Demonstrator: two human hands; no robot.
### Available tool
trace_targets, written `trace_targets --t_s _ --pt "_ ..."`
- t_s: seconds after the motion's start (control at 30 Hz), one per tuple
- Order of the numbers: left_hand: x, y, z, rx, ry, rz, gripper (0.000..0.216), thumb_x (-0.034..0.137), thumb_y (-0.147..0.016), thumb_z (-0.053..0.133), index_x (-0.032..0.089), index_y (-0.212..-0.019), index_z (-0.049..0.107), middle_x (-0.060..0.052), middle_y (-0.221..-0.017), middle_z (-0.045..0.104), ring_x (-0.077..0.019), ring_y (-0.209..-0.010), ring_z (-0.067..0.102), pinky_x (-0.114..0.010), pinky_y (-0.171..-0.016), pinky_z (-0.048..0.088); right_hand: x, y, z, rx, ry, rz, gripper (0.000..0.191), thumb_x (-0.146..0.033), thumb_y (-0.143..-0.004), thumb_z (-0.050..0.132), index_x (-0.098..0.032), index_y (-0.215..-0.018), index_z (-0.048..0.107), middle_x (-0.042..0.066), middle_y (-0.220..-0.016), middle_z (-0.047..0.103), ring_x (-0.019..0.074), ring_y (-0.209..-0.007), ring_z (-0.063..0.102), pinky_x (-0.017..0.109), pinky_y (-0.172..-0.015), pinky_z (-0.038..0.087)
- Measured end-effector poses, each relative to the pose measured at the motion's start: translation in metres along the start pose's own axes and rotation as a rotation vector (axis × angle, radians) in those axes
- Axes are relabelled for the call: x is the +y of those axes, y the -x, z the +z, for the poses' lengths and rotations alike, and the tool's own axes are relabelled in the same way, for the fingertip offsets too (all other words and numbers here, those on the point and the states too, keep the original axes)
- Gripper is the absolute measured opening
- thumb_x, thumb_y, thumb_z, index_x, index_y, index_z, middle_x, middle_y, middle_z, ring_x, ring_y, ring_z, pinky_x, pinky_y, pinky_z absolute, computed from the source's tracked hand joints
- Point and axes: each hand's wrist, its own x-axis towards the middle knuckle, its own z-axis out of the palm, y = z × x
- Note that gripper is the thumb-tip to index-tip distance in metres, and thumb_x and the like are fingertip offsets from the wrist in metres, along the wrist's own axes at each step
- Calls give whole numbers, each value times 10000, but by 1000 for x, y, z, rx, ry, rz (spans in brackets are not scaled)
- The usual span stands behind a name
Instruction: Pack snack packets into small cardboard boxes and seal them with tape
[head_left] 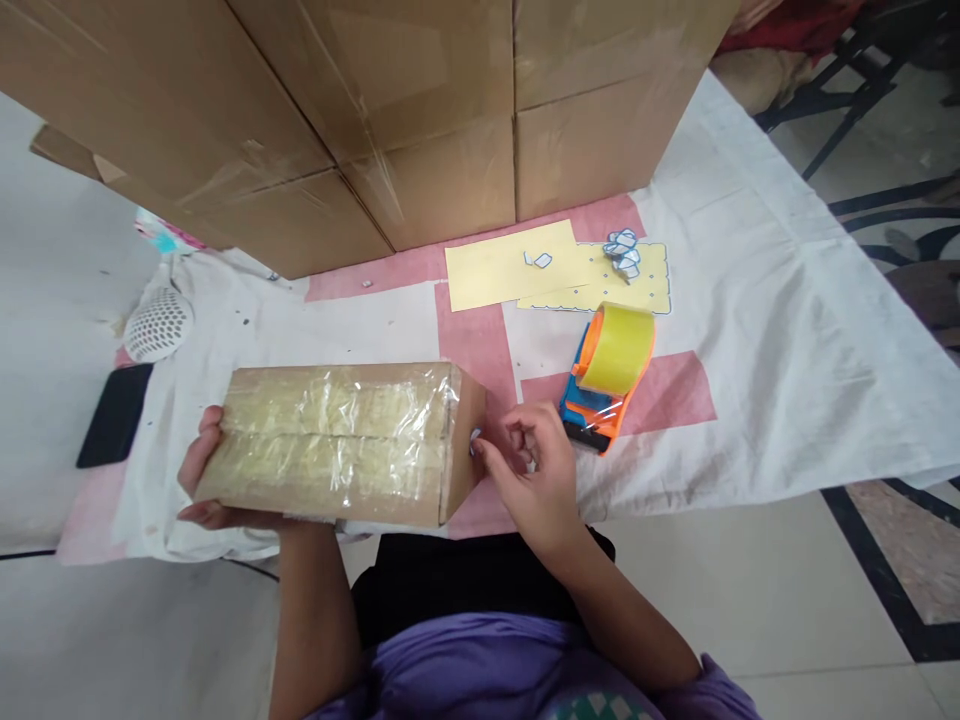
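Note:
A taped cardboard box [337, 440] lies at the front edge of the cloth-covered table, its top covered in shiny clear tape. My left hand [206, 480] grips its left end, fingers at the far side and thumb at the near side. At the box's right end is my right hand [544, 475]. Its thumb reaches to a small white-and-blue paper piece [475, 440] on that end face, while the other fingers curl loosely apart from the thumb. Just right of this hand lies an orange-and-blue tape dispenser [592, 410] with a yellowish tape roll [621, 350].
Large stacked cartons [442, 180] stand along the back. Before them lie a plain yellow sheet [487, 275] and a blue-edged yellow sheet [652, 290] with crumpled paper bits [622, 252]. At left are a dark phone [114, 415] and a white perforated object [159, 325].

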Motion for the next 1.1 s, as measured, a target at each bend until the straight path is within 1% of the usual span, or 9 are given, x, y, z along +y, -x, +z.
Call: trace_targets --t_s 0.07,0.2,0.43,0.5,0.63,0.7,0.8,0.9,1.1 --pt "1 0 1 4 26 -6 506 391 -1048 119 188 -1076 581 -69 -1108 677 -229 -1231 612 -574 -1219 339 -1 5 2 -17 -18 -17 108 -117 -898 694 -221 -926 702 0 -868 626 119 -732 569 249 -661 495" --pt "-2 0 1 10 137 -20 536 309 -1044 91 168 -1061 607 -68 -1086 689 -213 -1222 620 -555 -1231 316 2 15 9 -8 -120 11 221 -127 -945 636 -233 -1085 770 31 -907 706 135 -777 646 246 -657 529" --pt "0 0 3 -3 144 -47 527 281 -1065 90 152 -1059 601 -93 -1119 681 -219 -1241 626 -552 -1186 372 6 25 20 -19 -214 85 292 -191 -982 585 -263 -1200 766 13 -790 647 134 -695 591 242 -597 505" --pt "1 0 3 9 109 -41 493 322 -1069 138 153 -1060 601 -91 -1106 672 -224 -1245 633 -536 -1174 396 4 29 20 -53 -165 83 360 -196 -1001 535 -272 -1304 713 35 -873 671 150 -765 619 255 -653 537" --pt "2 1 1 21 59 -44 477 405 -1062 189 159 -1037 597 -95 -1117 666 -241 -1258 629 -531 -1168 409 3 35 17 -74 -146 63 449 -189 -1019 470 -300 -1432 607 79 -1204 690 195 -1088 649 327 -931 558" --pt "2 1 0 19 52 -63 483 430 -1059 196 161 -1036 596 -103 -1146 672 -245 -1266 621 -535 -1169 405 4 37 16 -79 -143 52 467 -182 -1014 458 -301 -1445 594 78 -1188 687 197 -1085 645 331 -932 554" --pt "1 2 -3 20 57 -84 499 459 -1052 228 144 -1050 614 -122 -1168 687 -251 -1253 628 -533 -1164 407 5 38 14 -97 -118 31 478 -161 -998 446 -295 -1425 614 55 -1011 660 171 -910 634 287 -783 547" --pt "1 2 -5 37 48 -85 531 469 -1043 245 107 -1053 634 -153 -1161 703 -259 -1209 656 -526 -1138 433 4 41 12 -77 -122 2 466 -132 -977 444 -281 -1351 678 36 -952 621 151 -850 609 267 -742 517" --pt "4 2 -7 19 -84 -167 605 516 -1023 168 104 -1090 607 -181 -1228 693 -267 -1246 641 -501 -1129 457 -3 53 16 -77 -126 49 445 -160 -969 471 -228 -1364 665 64 -1050 665 178 -1000 644 299 -878 539"
